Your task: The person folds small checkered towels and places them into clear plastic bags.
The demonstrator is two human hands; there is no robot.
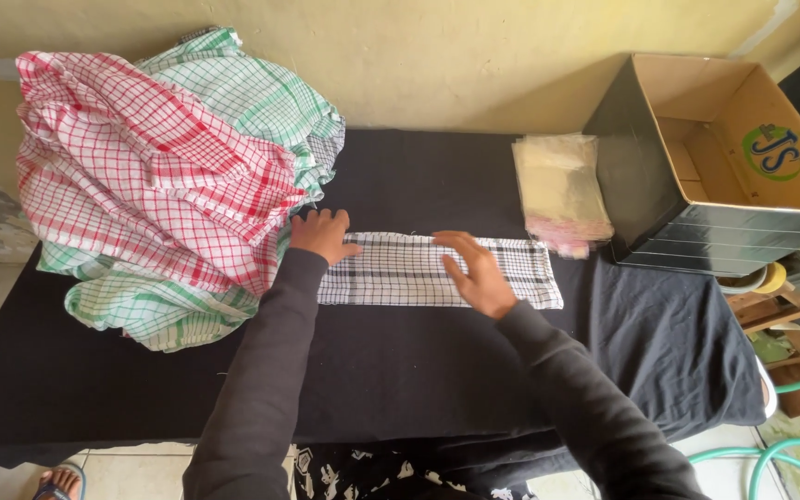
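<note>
Pile of red and green checked cloths [168, 176] lies left on the black-covered desk [400, 370]. Left hand [322, 233] and right hand [476, 270], both open and flat, grasping nothing, press the folded black-checked cloth [418, 270]; its long axis runs left-right. Box [724, 157] stands right.

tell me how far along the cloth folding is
Done: a stack of clear bags lies by the open cardboard box. In hand: left hand and right hand press flat a folded black-checked cloth. Left: a large heap of red and green checked cloths.
</note>
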